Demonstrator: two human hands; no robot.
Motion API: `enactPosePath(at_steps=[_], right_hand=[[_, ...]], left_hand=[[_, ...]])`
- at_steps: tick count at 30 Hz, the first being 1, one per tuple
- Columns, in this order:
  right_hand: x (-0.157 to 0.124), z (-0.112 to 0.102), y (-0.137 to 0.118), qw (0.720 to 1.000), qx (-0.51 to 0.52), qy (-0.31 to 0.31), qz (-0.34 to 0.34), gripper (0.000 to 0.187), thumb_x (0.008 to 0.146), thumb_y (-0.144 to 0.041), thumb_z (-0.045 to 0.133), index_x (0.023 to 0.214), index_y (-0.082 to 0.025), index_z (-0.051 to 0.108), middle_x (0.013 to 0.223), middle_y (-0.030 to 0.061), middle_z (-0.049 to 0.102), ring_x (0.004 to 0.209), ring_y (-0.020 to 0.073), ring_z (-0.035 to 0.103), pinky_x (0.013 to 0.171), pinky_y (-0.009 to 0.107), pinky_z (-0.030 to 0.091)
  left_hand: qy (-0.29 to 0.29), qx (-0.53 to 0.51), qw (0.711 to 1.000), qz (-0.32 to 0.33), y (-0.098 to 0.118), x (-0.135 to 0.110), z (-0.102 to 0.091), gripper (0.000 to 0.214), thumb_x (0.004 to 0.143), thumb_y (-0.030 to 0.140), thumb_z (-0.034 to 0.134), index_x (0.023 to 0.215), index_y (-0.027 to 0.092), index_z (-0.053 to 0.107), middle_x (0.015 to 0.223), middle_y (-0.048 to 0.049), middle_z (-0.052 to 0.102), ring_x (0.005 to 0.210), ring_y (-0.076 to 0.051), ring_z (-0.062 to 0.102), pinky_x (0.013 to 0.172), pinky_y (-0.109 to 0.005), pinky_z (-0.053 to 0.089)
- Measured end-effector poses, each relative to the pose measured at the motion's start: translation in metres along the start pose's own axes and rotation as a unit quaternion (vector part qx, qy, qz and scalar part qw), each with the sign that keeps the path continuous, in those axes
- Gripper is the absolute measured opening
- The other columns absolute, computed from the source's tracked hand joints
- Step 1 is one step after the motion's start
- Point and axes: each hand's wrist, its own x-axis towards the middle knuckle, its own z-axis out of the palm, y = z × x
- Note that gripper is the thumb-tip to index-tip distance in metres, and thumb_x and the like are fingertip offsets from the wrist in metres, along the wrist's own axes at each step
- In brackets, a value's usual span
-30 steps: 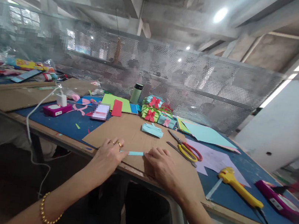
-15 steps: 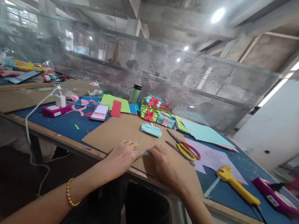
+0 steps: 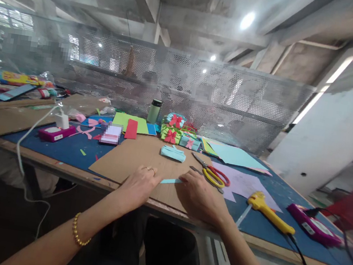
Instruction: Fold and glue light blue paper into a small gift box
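Left hand, right hand, both palm-down, blue strip between

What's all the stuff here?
Mesh screen: 1, grey, behind
Bottle: 1, green, back
Bow boxes: 3+, blue/green, back
Paper sheets: several, mixed, back/right
Clutter: many, mixed, left
Phone: 1+, pale screen, left
Power boxes: 2, purple, left/right
Glue gun: 1, yellow, right
Scissors: 1+, red-yellow, right
Table: 1, blue, below
Cardboard: 2+, brown, centre/left
Folded paper: 1, blue, centre
Paper strip: 1, blue, between hands
Left hand: 1, at strip
Right hand: 1, at strip
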Motion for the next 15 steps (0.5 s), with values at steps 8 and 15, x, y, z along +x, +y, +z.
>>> enactPosePath(at_steps=[8,15], right_hand=[[-0.007,-0.002,0.016,0.997,0.032,0.022,0.062,0.033,0.084,0.000,0.047,0.100,-0.017,0.070,0.098,0.0076,0.071,0.092,0.0195,0.063,0.083,0.028,0.043],[-0.006,-0.006,0.027,0.996,0.012,0.067,0.061,0.044,0.081,0.004,0.043,0.114,-0.016,0.066,0.113,0.0119,0.069,0.106,0.0225,0.061,0.090,0.034,0.044]], left_hand=[[-0.032,0.035,0.999,0.002,0.006,0.009,0.000,0.047,0.095,0.006,0.041,0.129,0.032,0.061,0.102,-0.0114,0.063,0.094,-0.027,0.062,0.081,-0.037,0.043],[-0.041,0.043,0.998,0.002,0.008,0.010,-0.002,0.046,0.098,0.011,0.044,0.134,0.035,0.060,0.098,-0.0116,0.066,0.094,-0.028,0.064,0.080,-0.039,0.045]])
